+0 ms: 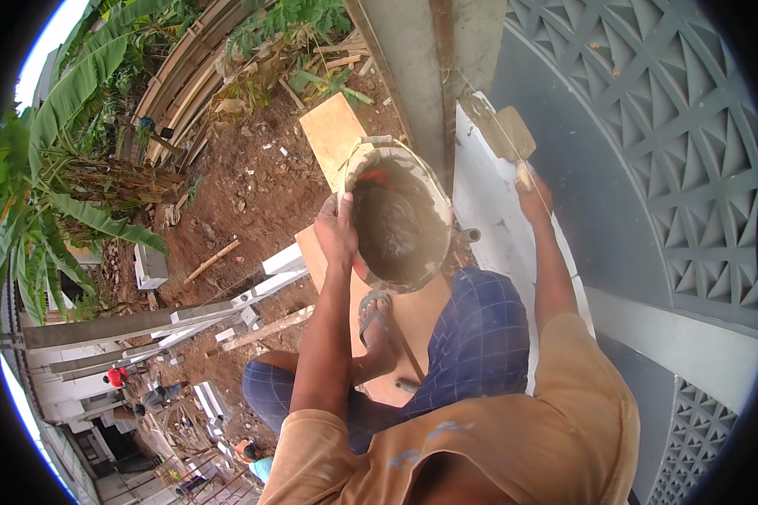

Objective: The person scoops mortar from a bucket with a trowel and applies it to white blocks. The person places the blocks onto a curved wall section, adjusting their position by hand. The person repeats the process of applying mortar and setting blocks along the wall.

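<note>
1 hand [531,195] half-hidden behind trowel [507,128]

A grey, mortar-smeared bucket [400,220] is seen at centre; blue checked shorts [478,337] at five o'clock; grey triangle-patterned screen [691,126] at two o'clock; red-brown soil [261,185] at ten o'clock.

The bucket [400,220] filled the gap between the hands, the grey wall [615,194] and its white ledge [488,210] closed the right side (tightly), while open air lay leftward above the dirt [253,185].
</note>
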